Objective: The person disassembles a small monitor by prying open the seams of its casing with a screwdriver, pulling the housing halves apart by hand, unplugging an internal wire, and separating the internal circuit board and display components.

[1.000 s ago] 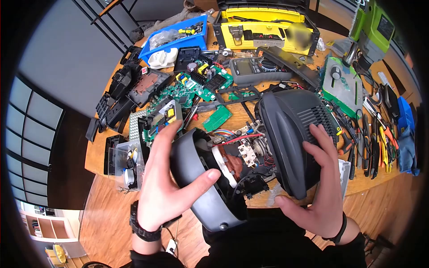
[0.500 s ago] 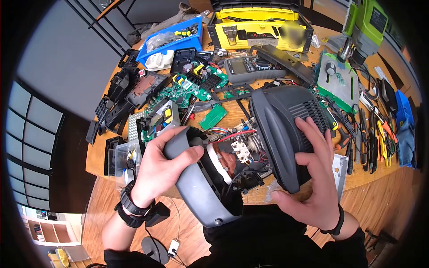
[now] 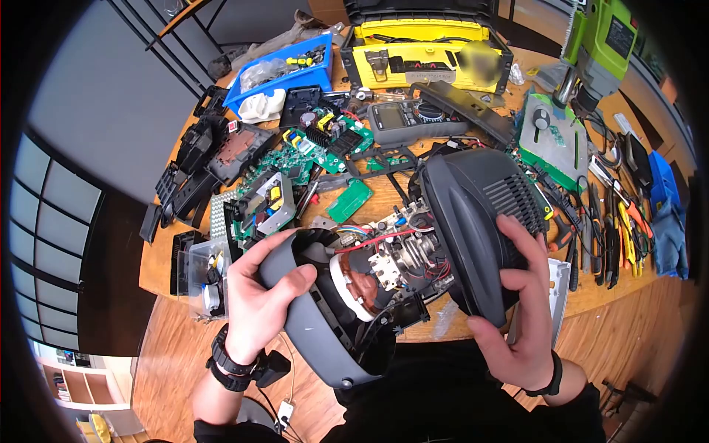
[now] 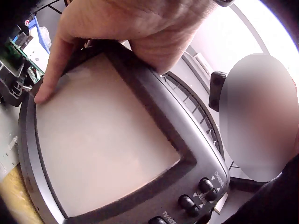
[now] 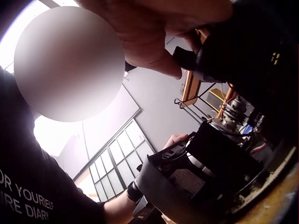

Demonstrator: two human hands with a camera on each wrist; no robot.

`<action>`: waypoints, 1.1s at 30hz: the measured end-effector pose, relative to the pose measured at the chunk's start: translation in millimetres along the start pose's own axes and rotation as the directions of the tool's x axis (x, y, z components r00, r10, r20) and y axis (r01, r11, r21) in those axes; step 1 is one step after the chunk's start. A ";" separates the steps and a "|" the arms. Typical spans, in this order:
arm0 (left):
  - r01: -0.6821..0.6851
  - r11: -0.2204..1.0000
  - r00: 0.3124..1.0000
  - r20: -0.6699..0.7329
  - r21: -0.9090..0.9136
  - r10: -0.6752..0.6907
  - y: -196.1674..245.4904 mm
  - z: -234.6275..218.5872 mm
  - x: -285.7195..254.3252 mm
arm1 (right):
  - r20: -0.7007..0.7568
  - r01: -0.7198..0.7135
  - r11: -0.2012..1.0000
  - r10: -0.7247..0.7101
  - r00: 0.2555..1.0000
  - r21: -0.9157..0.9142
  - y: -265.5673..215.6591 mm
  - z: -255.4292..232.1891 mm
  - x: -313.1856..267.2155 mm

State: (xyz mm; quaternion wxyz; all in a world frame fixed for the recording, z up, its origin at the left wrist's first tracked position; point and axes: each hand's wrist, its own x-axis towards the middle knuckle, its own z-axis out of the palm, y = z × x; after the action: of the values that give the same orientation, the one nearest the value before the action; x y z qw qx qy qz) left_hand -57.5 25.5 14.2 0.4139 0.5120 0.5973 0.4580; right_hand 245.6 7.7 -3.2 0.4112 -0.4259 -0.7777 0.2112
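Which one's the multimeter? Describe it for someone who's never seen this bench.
At the back of the bench stands the open yellow toolbox. Just in front of it lies the grey multimeter. A display window beside a round dial sets it apart from the green circuit board and long black plastic part next to it.

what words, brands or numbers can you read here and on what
"CHANNEL", on the screen frame
"TV/M", rest unclear, same frame
"OR YOURSELF", start cut off, on the shirt
"IRE DIARY", start cut off, same shirt
Too small or blurred: green tool, toolbox, meter
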 end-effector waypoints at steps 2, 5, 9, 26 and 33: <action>0.001 1.000 1.000 0.002 0.002 -0.001 -2.1 -1.8 -1.3 | -0.012 -0.002 1.000 0.002 1.000 0.003 2.6 -0.6 -3.0; -0.026 1.000 1.000 0.009 -0.005 0.026 -3.9 -3.3 -4.5 | -0.040 0.008 1.000 -0.007 0.999 0.023 6.4 -1.2 -5.9; -0.071 0.997 0.997 -0.011 -0.034 0.070 -4.0 -3.6 -9.1 | -0.081 0.017 0.999 -0.013 0.997 0.045 10.1 -1.9 -9.6; -0.160 0.986 0.985 -0.052 0.051 0.163 4.2 -2.3 -23.6 | -0.175 0.051 0.992 -0.030 0.984 0.115 12.8 11.5 -23.5; -0.245 0.969 0.967 -0.072 0.024 0.246 -5.9 -11.3 -26.5 | -0.196 0.070 0.981 -0.034 0.980 0.180 16.1 15.8 -24.1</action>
State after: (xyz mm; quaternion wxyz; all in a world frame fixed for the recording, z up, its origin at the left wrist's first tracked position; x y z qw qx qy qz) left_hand -66.3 -2.5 11.8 0.3275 0.5676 0.5479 0.5199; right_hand 247.7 -3.4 -34.3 0.5278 -0.3835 -0.7220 0.2302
